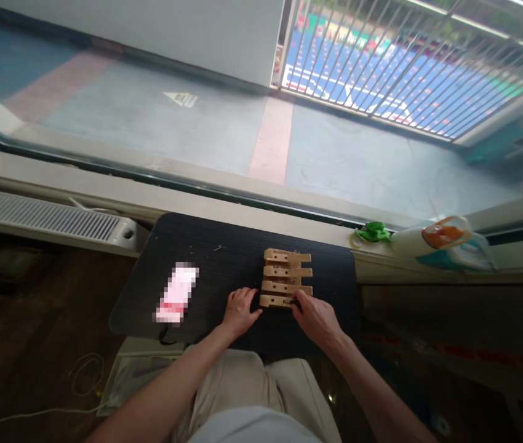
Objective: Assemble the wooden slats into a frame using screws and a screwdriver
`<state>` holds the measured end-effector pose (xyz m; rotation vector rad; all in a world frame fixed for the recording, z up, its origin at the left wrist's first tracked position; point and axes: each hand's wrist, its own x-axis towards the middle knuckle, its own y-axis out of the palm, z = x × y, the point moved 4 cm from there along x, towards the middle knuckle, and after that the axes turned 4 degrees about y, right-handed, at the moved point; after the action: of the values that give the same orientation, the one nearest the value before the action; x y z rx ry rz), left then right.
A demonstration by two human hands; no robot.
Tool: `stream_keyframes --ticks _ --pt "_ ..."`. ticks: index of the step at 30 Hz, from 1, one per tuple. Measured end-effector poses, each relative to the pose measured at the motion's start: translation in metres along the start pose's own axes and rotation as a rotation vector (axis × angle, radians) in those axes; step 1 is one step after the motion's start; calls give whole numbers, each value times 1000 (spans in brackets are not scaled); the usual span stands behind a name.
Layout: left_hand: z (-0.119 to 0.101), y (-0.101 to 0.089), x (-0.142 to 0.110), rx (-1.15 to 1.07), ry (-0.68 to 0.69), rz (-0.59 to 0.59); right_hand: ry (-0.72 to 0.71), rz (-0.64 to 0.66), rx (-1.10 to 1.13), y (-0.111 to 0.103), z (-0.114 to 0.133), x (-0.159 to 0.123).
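Note:
On the dark table lies a row of several light wooden pieces, side by side, with small drilled holes and bits of wood shavings between them. My left hand rests on the tabletop at their left end, thumb and fingers apart, by the nearest piece. At that piece's right end, my right hand is closed in a pinch around a small dark thing. Its thin end lies against the wood; its kind is too small to tell.
A blurred-out pink phone-like rectangle lies on the left of the table, and small metal bits lie farther back. A green cloth and a white bottle stand on the windowsill. A radiator is at left.

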<state>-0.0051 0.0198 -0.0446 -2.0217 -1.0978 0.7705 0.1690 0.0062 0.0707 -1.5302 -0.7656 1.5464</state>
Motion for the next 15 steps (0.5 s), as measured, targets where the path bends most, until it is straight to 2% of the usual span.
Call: stream_keyframes --ticks 6,12,15 --pt "13 10 3 -27 221 -45 -106 -20 65 -1 -15 20" --pt "29 30 -1 37 318 -142 -265 -119 109 9 -22 36" --pt "34 37 -3 68 354 -189 -295 -186 141 17 -25 41"
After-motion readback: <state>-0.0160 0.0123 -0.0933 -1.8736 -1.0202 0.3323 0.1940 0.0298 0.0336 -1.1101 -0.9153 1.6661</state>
